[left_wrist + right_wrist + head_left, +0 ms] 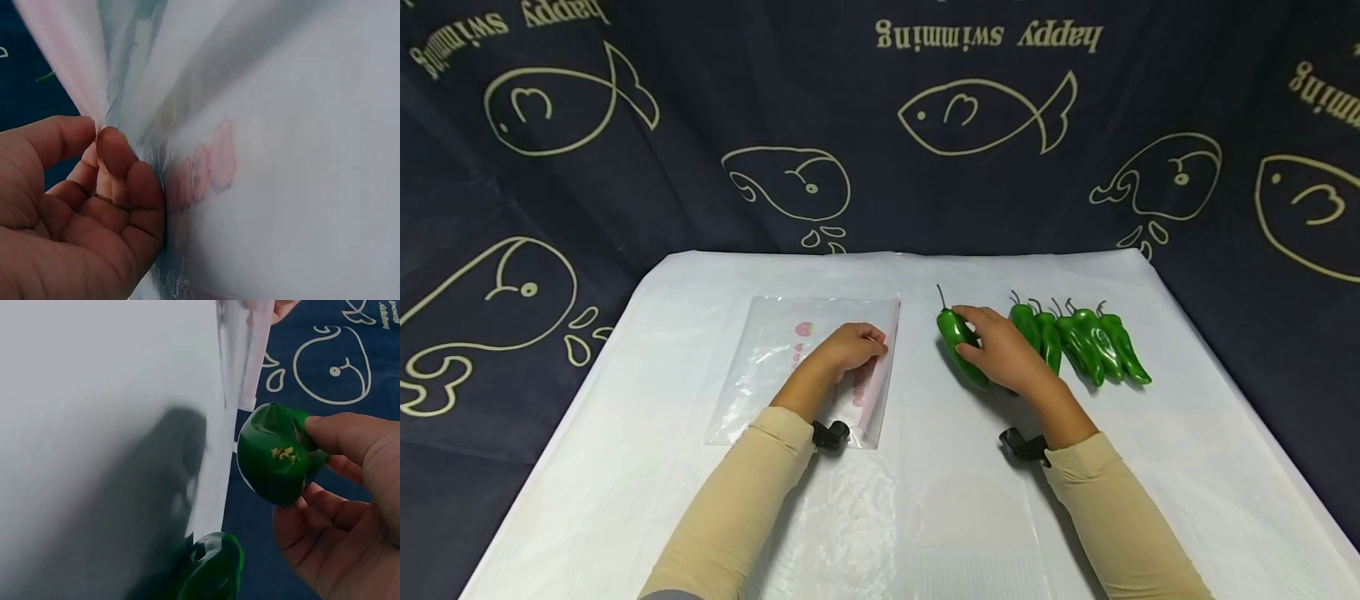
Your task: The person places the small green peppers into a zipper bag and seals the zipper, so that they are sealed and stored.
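A clear plastic zip bag (767, 367) with a pink edge and small pink printing lies flat at centre left. At its right side my left hand (848, 348) pinches the pink edge (69, 56) between thumb and fingertip, lifting it somewhat, as the left wrist view shows. My right hand (1003, 350) grips a glossy green pepper (957, 346) with a dark stem, thumb on one side and fingers on the other. The pepper's tip (284, 454) faces the camera in the right wrist view. Several more green peppers (1084, 337) lie in a row just right of that hand.
A white sheet (700, 283) covers the table, with a clear plastic layer (970, 508) over its near part. Behind it hangs a dark blue cloth (850, 75) printed with pale fish, whales and lettering. Another pepper (212, 565) sits low in the right wrist view.
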Demonstrator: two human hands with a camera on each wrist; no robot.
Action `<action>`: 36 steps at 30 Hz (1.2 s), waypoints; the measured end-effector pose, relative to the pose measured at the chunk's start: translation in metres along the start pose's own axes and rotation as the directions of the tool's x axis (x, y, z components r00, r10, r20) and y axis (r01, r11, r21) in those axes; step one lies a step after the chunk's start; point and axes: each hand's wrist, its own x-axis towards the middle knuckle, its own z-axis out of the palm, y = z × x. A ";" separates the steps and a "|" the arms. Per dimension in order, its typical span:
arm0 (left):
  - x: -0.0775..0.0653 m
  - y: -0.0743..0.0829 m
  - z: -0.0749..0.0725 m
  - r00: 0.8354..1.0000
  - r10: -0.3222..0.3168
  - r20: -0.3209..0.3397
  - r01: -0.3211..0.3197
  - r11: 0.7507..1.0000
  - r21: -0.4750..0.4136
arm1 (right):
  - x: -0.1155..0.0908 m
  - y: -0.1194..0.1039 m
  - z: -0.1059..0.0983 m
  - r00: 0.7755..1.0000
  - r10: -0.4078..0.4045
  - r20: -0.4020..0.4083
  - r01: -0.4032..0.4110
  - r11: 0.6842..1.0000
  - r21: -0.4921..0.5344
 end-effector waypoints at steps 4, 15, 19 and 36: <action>0.001 0.002 -0.001 0.998 -0.057 0.027 0.058 0.997 -0.044 | -0.002 0.000 0.000 1.000 -0.006 -0.003 0.006 1.000 0.012; 0.006 0.012 -0.001 0.992 -0.107 0.071 0.113 0.989 -0.092 | -0.001 -0.003 -0.006 0.999 -0.023 -0.037 0.025 0.998 0.057; 0.006 0.009 0.003 0.991 -0.114 0.069 0.121 0.988 -0.097 | -0.004 -0.006 -0.007 0.999 -0.023 -0.044 0.026 0.997 0.073; 0.011 0.005 0.025 0.997 -0.058 0.055 0.071 0.964 -0.258 | -0.003 -0.012 -0.004 0.994 -0.022 -0.107 0.036 0.990 0.135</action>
